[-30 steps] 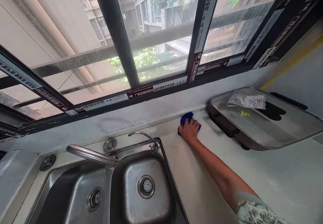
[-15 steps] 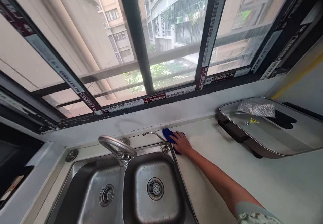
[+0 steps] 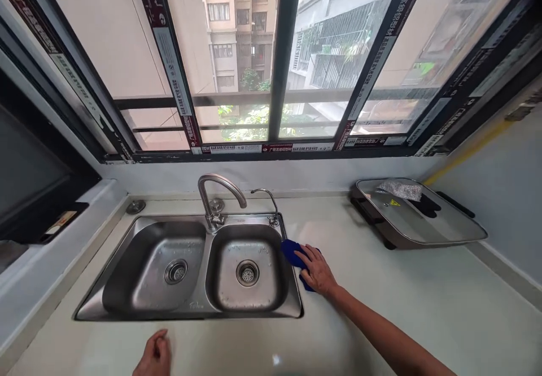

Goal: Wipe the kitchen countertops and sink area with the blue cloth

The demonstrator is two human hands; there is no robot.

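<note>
Behind the pale, glossy countertop (image 3: 237, 345) stood a wide window with a dark metal frame (image 3: 237, 149) bearing printed labels, and apartment buildings showed through its panes. Half a second earlier, your right hand (image 3: 317, 271) had been at the back corner of the silver, double-bowl metal sink (image 3: 195, 307); now you had brought it nearer to yourself, along the sink's right side. Your dark-blue fabric cloth (image 3: 292, 253) had travelled with it, away from the slim, curved metal tap (image 3: 270, 193), and it lay on the counter just beside the right bowl, its left end reaching the sink's edge. Your view had levelled out too, and your left hand (image 3: 153, 354) had come into sight at the near edge, in front of the left bowl.

The cloth's rounded end pointed left and slightly away from you, while a corner stuck out toward you below your thumb. Its visible upper part ran roughly left to right; your hand covered the middle, so the long axis of the whole piece could not be told. Your right fingers were spread over the cloth, gripping it against the surface. Your left fingers were curled inward; whether they were fully clenched could not be told.
</note>
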